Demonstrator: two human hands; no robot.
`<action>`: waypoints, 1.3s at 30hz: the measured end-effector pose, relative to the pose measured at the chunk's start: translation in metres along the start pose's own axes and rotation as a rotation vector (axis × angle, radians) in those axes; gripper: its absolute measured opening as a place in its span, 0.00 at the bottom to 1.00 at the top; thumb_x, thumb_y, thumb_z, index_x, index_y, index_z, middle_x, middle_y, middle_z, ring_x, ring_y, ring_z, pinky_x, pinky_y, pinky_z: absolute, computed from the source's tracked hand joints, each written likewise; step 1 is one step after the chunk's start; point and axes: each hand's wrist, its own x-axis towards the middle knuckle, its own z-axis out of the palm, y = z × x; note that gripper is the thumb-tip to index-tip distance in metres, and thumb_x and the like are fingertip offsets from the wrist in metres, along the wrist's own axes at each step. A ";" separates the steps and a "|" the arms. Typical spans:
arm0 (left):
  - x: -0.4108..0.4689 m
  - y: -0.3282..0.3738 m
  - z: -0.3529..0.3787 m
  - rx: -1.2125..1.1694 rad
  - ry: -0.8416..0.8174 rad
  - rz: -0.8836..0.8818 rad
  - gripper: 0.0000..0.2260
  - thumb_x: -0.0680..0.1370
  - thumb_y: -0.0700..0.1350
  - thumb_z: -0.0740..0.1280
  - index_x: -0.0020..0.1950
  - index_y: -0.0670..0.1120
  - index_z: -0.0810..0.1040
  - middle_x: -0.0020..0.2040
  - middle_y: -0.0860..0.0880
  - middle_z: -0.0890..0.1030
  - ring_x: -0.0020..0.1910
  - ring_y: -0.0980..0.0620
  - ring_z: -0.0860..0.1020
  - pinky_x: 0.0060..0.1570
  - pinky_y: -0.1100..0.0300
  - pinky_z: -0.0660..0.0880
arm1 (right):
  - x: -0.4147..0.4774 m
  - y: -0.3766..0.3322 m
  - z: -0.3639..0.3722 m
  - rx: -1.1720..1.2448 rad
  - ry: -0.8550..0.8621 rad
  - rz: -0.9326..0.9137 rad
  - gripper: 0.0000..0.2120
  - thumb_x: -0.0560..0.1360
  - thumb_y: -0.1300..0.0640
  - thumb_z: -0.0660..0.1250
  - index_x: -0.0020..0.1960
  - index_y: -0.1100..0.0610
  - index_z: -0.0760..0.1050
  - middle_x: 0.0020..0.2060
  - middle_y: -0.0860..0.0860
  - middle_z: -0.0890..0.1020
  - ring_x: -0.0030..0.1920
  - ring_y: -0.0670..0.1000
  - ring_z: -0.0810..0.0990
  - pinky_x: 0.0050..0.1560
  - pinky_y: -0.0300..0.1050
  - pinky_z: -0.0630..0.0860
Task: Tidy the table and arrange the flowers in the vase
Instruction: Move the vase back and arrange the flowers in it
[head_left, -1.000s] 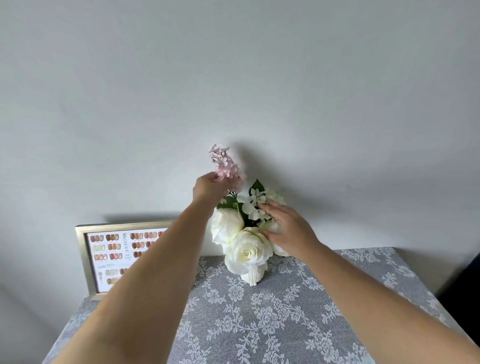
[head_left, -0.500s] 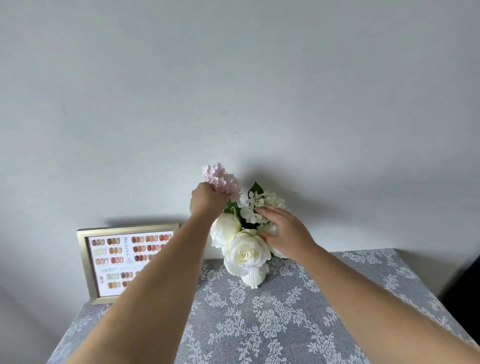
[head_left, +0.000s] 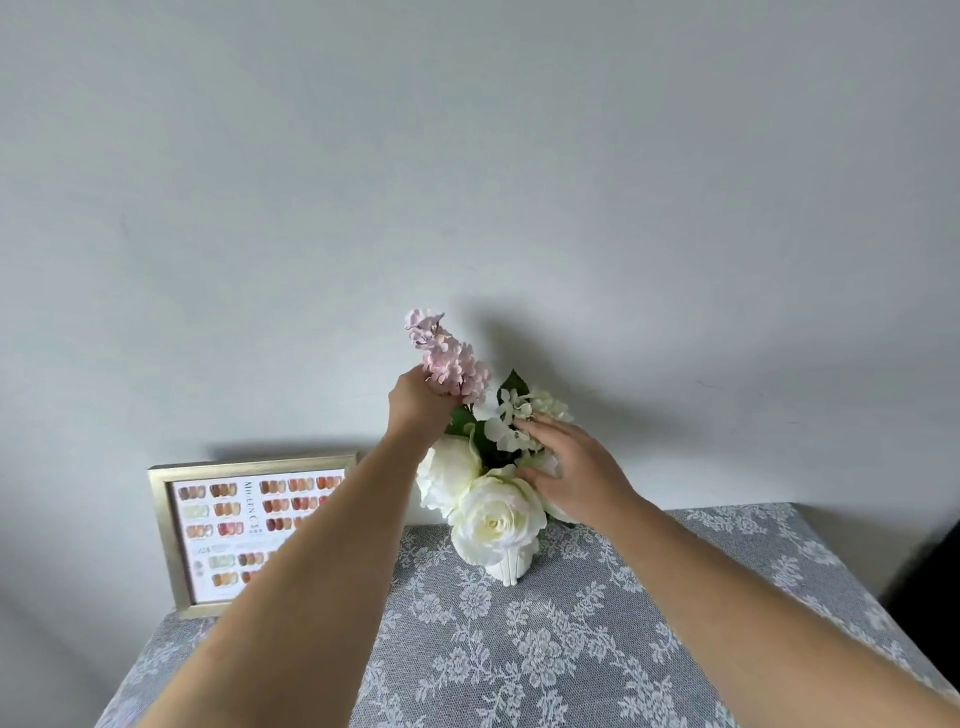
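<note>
A small white vase stands at the back of the table against the wall, filled with white roses and small white blossoms. My left hand is closed around the stem of a pink flower sprig, holding it upright at the bouquet's upper left. My right hand rests on the right side of the bouquet, fingers spread among the white blossoms and leaves. The sprig's lower stem is hidden behind my hand and the roses.
A gold-framed nail colour chart leans on the wall to the left of the vase. A grey lace tablecloth covers the table. The table's right edge drops to a dark area.
My left hand lowered the pink sprig toward the bouquet, then lifted it a little again. My right hand stayed on the flowers.
</note>
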 end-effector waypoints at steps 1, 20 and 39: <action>0.001 0.000 -0.001 -0.010 0.004 -0.001 0.06 0.68 0.39 0.70 0.43 0.44 0.76 0.38 0.46 0.81 0.36 0.46 0.78 0.29 0.61 0.71 | 0.000 0.000 0.000 0.004 -0.001 -0.002 0.28 0.71 0.44 0.68 0.69 0.41 0.63 0.70 0.46 0.65 0.70 0.48 0.62 0.69 0.52 0.61; -0.016 -0.010 -0.013 -0.069 0.033 0.031 0.30 0.68 0.47 0.74 0.65 0.49 0.64 0.58 0.48 0.74 0.54 0.48 0.76 0.50 0.54 0.75 | 0.000 -0.004 -0.003 -0.051 0.195 -0.054 0.27 0.72 0.46 0.66 0.69 0.45 0.63 0.70 0.48 0.66 0.69 0.52 0.64 0.66 0.54 0.63; -0.075 -0.054 0.006 0.457 -0.257 0.413 0.43 0.67 0.63 0.69 0.75 0.57 0.50 0.76 0.54 0.52 0.73 0.51 0.56 0.65 0.50 0.65 | -0.005 -0.011 0.010 -0.280 -0.060 -0.021 0.41 0.67 0.31 0.61 0.74 0.46 0.51 0.75 0.51 0.54 0.73 0.54 0.52 0.70 0.56 0.56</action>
